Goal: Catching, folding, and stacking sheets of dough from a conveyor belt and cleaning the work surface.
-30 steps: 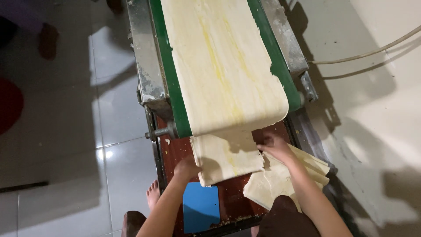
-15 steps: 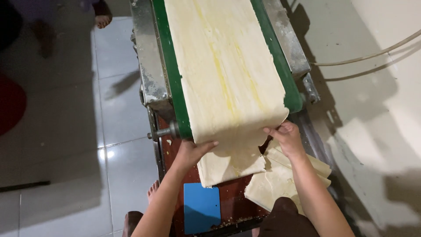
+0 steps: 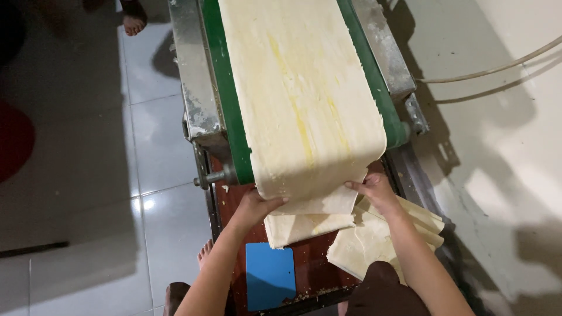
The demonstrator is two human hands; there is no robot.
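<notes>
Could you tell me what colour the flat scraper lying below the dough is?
The scraper is blue, seen in the head view.

Both forearms are bare, with no sleeve reaching into view, and neither wrist carries a watch or band. The left hand (image 3: 255, 206) and right hand (image 3: 376, 188) wear no gloves or rings. Dark brown clothing (image 3: 386, 291) covers the lap. 1 bare foot (image 3: 204, 254) shows, without shoe or sock.
</notes>
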